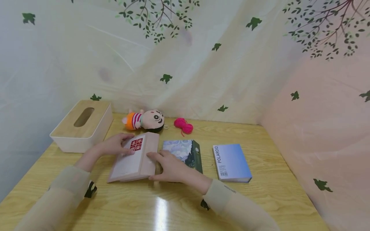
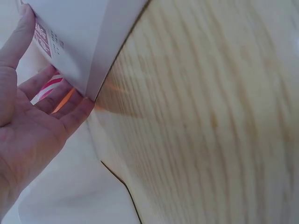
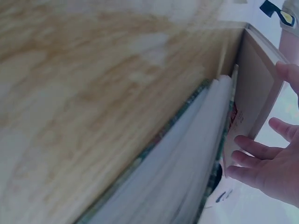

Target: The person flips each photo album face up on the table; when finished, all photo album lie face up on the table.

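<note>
A pale pink book [image 1: 130, 165] with red block characters on its cover lies tilted on the table, its spine side facing right. My left hand [image 1: 115, 144] holds its left side, the thumb over the cover and the other fingers at the edge. From the right, my right hand [image 1: 173, 165] touches the spine side, fingers spread and fairly straight in the right wrist view. Partly behind that hand is a book with a painted blue and dark green cover [image 1: 179, 149]; its green-edged boards and white pages [image 3: 187, 154] show in the right wrist view.
A blue POLAROID book [image 1: 232, 162] lies on the right. At the back are a striped doll [image 1: 148, 120] and a pink yarn bundle [image 1: 183, 126]. A white tissue box with a wooden lid [image 1: 83, 118] stands back left. A printed curtain [image 1: 188, 64] borders the table.
</note>
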The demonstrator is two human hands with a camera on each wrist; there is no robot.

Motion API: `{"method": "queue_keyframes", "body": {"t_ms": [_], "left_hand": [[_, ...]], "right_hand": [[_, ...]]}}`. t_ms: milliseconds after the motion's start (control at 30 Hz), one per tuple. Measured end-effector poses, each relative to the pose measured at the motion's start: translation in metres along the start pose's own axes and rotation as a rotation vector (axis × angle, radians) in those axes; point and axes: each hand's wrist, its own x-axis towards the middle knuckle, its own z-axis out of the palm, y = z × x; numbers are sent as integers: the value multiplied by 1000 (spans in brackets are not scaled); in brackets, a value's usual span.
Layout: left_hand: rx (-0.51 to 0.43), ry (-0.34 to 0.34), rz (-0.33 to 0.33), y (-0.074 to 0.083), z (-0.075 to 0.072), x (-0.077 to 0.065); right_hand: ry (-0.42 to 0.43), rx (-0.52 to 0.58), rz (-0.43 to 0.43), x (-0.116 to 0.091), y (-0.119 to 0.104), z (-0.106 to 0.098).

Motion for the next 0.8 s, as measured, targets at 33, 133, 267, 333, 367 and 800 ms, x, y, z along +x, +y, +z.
{"method": "queue_keyframes", "body": {"t_ms": [33, 133, 267, 333, 367, 800], "left_hand": [[-7, 1, 2, 0, 0, 0], [-39, 5, 9, 2, -1, -1], [-82, 29, 34, 4, -2, 1], [-108, 49, 44, 6, -2, 2], [-121, 58, 49, 6, -3, 3], [-194, 81, 105, 16, -10, 4]], "right_hand": [[6, 10, 2, -1, 0, -2], [23, 28, 2, -1, -1, -6], [43, 78, -3, 1, -2, -12], [58, 106, -8, 2, -3, -15], [66, 119, -9, 2, -4, -16], [109, 327, -34, 6, -13, -24]]}}
